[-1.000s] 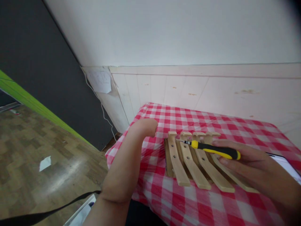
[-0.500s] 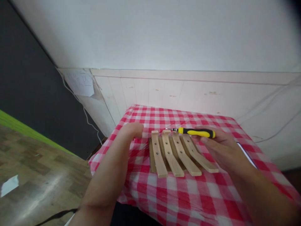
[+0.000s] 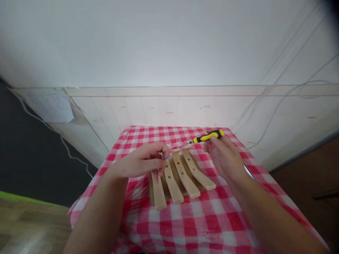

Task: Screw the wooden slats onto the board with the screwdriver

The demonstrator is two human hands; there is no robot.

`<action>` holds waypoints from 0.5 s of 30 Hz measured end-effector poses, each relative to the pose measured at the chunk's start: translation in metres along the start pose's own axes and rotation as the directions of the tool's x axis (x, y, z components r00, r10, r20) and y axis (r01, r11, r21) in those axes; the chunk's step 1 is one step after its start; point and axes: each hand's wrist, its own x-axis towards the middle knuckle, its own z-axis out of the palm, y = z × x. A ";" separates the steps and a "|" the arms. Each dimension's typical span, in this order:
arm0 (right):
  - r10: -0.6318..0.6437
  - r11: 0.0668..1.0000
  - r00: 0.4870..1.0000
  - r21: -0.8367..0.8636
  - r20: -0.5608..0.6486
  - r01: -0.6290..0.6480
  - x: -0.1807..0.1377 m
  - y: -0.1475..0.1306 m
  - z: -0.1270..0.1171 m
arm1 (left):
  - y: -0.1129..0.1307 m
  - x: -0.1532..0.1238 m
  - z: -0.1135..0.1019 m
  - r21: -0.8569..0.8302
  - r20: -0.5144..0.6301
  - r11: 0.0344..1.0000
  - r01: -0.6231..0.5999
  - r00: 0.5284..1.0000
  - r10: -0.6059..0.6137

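Observation:
My right hand (image 3: 226, 155) grips a yellow-and-black screwdriver (image 3: 208, 137), its metal tip pointing left above the far ends of the wooden pieces. Below it, several pale curved wooden slats (image 3: 173, 187) lie side by side across a flat wooden base (image 3: 151, 192), with dark screws or screw holes along them. Over the leftmost slat (image 3: 159, 197) is my left hand (image 3: 143, 160), fingers curled and thumb bent in. Whatever those fingers may hold is too small or hidden to make out. The left hand covers the upper part of that slat.
A red-and-white checked cloth (image 3: 206, 225) covers the table, which stands against a white panelled wall (image 3: 159, 109). Partly behind my right forearm lies a flat object with a bright edge (image 3: 249, 171). Paper (image 3: 53, 107) and cables (image 3: 275, 113) hang on the wall.
My left hand has moved over the leftmost slat from beyond its left side. The screwdriver is now tilted, handle end up. The view has turned right.

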 end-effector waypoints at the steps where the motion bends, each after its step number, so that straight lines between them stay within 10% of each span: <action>1: 0.000 1.000 1.000 -0.020 -0.011 0.000 0.002 0.002 -0.001 | -0.002 0.005 0.004 0.000 0.034 1.000 0.014 0.999 -0.014; 15: 0.030 0.999 0.998 0.029 -0.056 -0.029 0.010 0.008 -0.004 | -0.002 0.086 0.051 0.610 -0.056 0.786 0.095 0.995 -0.077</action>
